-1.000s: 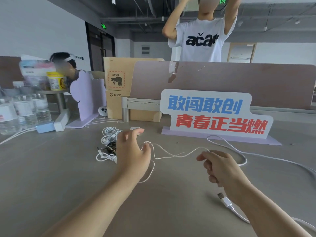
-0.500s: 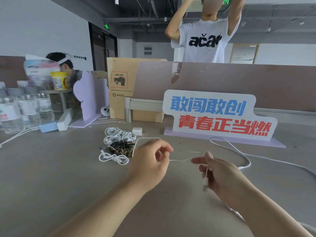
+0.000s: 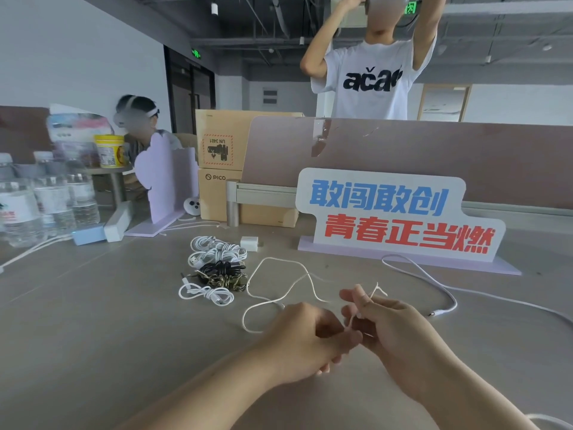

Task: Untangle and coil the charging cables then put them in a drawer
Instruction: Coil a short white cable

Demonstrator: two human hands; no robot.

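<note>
A thin white charging cable (image 3: 279, 301) loops over the grey table in front of me. My left hand (image 3: 305, 336) and my right hand (image 3: 392, 332) meet at the middle, and both pinch this cable between their fingers. Part of it winds round my right fingers. To the left lies a pile of coiled cables (image 3: 217, 268): white coils, a black one and a braided one. A second, thicker white cable (image 3: 434, 283) lies loose on the right, with its plug near my right hand. No drawer is in view.
A white charger block (image 3: 249, 243) sits behind the pile. A slogan sign (image 3: 397, 212) stands at the back, with cardboard boxes (image 3: 223, 169) and a divider panel behind. Several water bottles (image 3: 46, 206) stand at the left. Two people are beyond the table.
My two hands have come together and nearer to me. The cable stretched between them now hangs slack in loops to the left, and part winds round my right fingers.
</note>
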